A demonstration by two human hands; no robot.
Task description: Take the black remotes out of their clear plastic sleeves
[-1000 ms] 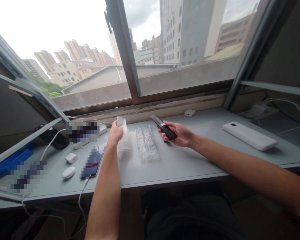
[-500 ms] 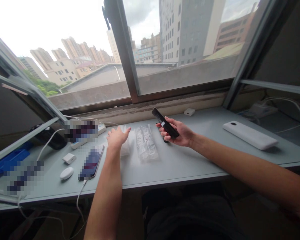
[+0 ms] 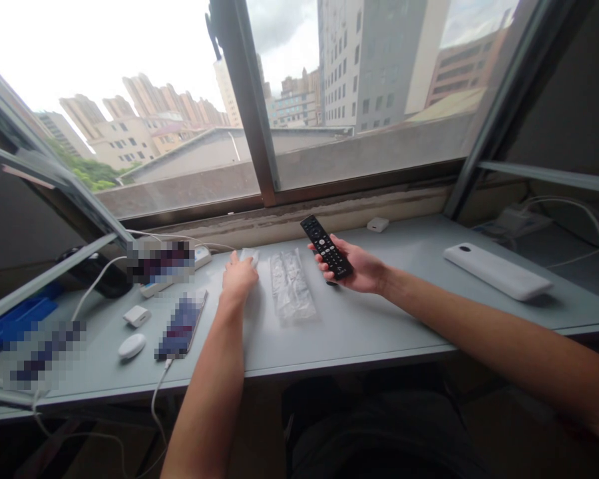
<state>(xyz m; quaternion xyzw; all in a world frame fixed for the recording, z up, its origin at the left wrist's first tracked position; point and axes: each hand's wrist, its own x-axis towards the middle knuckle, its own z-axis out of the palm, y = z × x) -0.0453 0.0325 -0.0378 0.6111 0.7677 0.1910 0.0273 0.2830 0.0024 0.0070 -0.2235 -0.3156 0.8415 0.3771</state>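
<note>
A black remote control is held in my right hand, its button side turned up toward me and its far end tilted up to the left. Beneath that hand, a small part of another dark object shows on the table; the rest is hidden. My left hand is closed on a clear plastic bag, which it mostly covers. Between my hands lies a second clear plastic bag, wrinkled and flat on the table.
A charging phone, a white oval case and a white charger lie left, near a power strip. A white power bank lies right. Another white adapter stands by the window ledge.
My left hand has gone from spread fingers to closing on the plastic bag, which has shifted away from me. My right hand has turned the remote so its buttons face me.
</note>
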